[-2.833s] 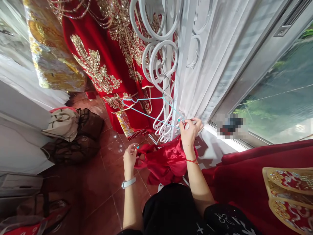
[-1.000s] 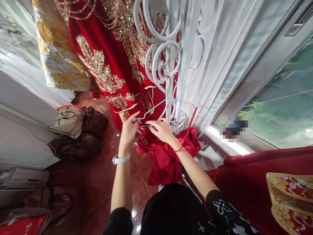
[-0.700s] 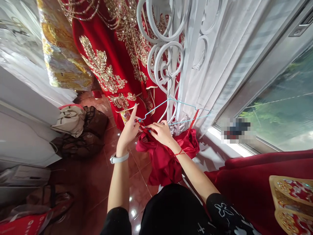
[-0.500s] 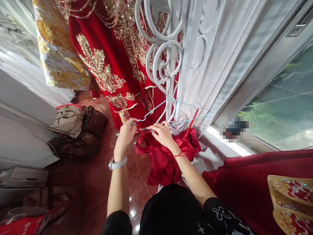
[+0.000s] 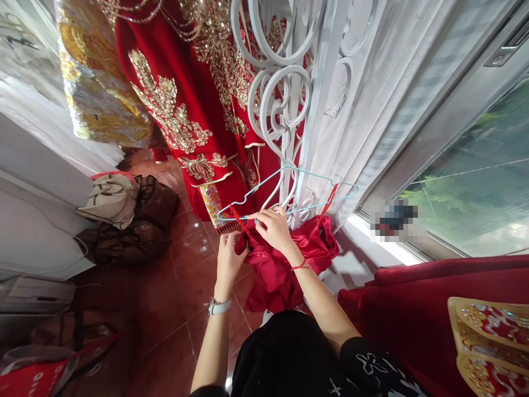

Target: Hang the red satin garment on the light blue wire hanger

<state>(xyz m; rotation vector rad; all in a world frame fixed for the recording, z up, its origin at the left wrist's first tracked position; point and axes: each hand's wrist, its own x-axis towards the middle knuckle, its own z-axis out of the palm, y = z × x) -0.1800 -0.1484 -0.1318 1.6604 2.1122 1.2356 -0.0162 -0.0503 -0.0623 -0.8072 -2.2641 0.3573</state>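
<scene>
A light blue wire hanger (image 5: 270,175) hangs by its hook from the white scrollwork stand. From it, by thin red straps on both sides, hangs a red satin dress (image 5: 275,273). My right hand (image 5: 270,227) is closed around the hanger's lower bar, left of its middle. Just below the hanger's left end, my left hand (image 5: 230,258) pinches the dress's upper left edge under the strap (image 5: 237,214). The fingertips of my left hand are partly hidden by the fabric.
Behind the white scrollwork stand (image 5: 283,82) hang red garments with gold embroidery (image 5: 169,105). Dark bags (image 5: 124,237) and a beige bag (image 5: 111,199) sit on the tiled floor at left. A glass door (image 5: 475,176) stands at right, above red fabric (image 5: 388,309).
My left hand has left the hanger's left end and moved down to the dress's upper left edge. The left strap now lies over the hanger's end. My right hand stays on the bar.
</scene>
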